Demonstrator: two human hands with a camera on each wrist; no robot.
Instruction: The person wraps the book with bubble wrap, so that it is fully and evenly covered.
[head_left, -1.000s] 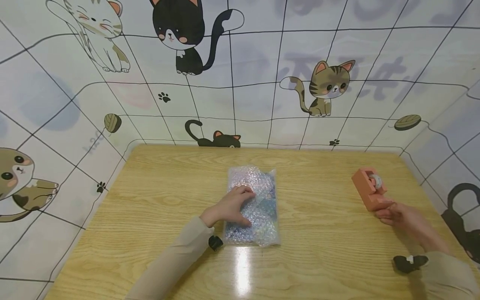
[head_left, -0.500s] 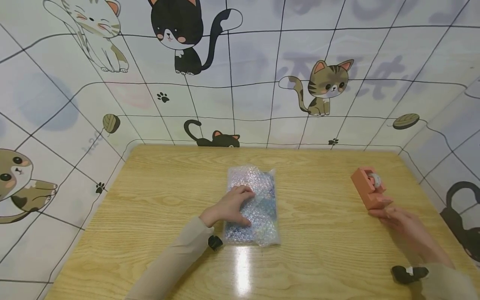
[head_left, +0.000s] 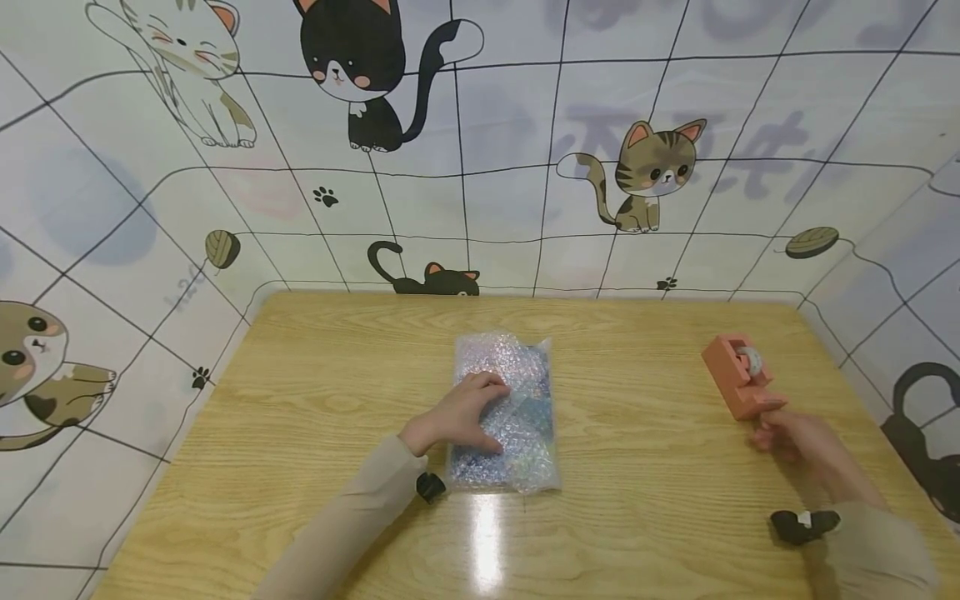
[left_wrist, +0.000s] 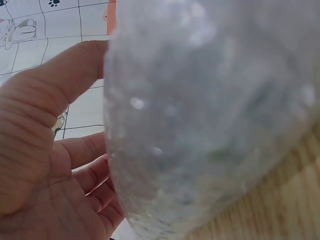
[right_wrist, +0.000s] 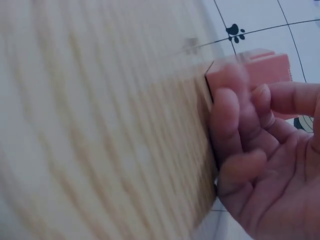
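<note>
A flat bubble-wrapped package, with bluish contents showing through, lies on the table. My left hand rests on its left part, thumb and fingers spread apart. Close up in the left wrist view, the bubble wrap hides the tips of those fingers. At the right stands a coral tape dispenser with a roll of clear tape in it. My right hand is at its near end, fingers bent and thumb near the forefinger. Blur hides whether any tape lies between those fingertips.
The wooden table meets a cat-patterned backdrop at the back and on both sides. Dark straps with small devices sit on both wrists. A light glare falls on the tabletop in front of the package.
My right hand drew slightly back and down from the dispenser's near end, then came up to it again with its fingers more bent. My left hand and the package stay still.
</note>
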